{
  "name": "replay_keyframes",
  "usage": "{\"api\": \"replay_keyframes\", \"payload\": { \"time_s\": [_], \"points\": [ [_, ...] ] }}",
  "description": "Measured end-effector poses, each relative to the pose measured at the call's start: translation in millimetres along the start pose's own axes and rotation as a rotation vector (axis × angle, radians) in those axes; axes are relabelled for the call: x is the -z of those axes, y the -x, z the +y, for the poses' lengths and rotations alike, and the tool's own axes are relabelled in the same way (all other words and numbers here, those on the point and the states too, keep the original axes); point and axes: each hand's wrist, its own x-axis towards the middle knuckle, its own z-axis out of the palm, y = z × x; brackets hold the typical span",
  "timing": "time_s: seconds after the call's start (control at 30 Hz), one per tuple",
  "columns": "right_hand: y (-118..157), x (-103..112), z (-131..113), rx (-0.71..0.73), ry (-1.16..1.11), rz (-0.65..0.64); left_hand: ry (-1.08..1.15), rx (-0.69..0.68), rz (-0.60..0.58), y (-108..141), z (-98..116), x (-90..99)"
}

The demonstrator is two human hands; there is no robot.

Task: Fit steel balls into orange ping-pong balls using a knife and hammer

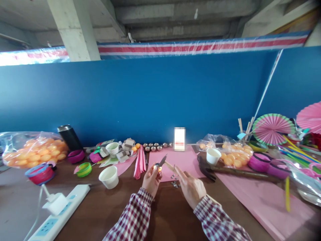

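Note:
My left hand [151, 180] is closed around a small shiny silver-and-orange ball [157, 166], above the front edge of a pink sheet [185, 157]. A dark pointed blade [163, 160] rises from beside the ball; how it is held cannot be made out. My right hand [191, 187] holds a thin wooden stick [170, 166], its tip pointing toward the blade. Small silver metal pieces [175, 183] lie between the hands. Behind, a row of shiny metal balls [152, 147] stands along the sheet's back edge.
White cups [109, 177] and a power strip [60, 214] stand left, with a bag of orange balls [37, 152] and a black bottle [70, 137]. To the right are a hammer [240, 173], another bag of orange balls [235, 155] and paper fans [273, 129].

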Motion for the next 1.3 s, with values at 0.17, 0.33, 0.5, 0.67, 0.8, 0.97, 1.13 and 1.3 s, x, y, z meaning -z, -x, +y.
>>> {"api": "replay_keyframes", "payload": {
  "time_s": [0.17, 0.33, 0.5, 0.67, 0.8, 0.97, 1.13, 1.3],
  "points": [
    [1.1, 3.1, -0.9, -0.002, -0.010, 0.022, -0.016, -0.020, 0.058, -2.5, -1.0, 1.7],
    [0.4, 4.3, 2.0, -0.009, -0.024, 0.069, -0.020, -0.014, 0.087, -4.4, -1.9, 2.4],
    [0.3, 3.3, 1.8, -0.015, -0.003, 0.102, -0.019, -0.002, 0.056, -4.3, -1.6, 3.0],
    [1.2, 3.8, -0.7, 0.014, 0.002, 0.132, -0.033, -0.009, 0.036, -3.0, -1.9, 2.3],
    [1.3, 3.8, 0.9, 0.010, 0.005, 0.118, -0.056, -0.020, -0.007, -2.3, -1.7, 1.4],
    [1.2, 2.0, 1.0, -0.003, -0.036, 0.133, -0.052, -0.045, -0.004, -2.6, -1.2, 2.6],
    [0.4, 1.7, -0.8, 0.001, -0.016, 0.068, 0.024, 0.036, -0.039, -1.0, -0.7, 3.8],
    [1.1, 2.9, 0.9, -0.019, -0.020, 0.085, 0.091, 0.106, 0.051, -1.5, 1.8, 1.9]
  ]
}}
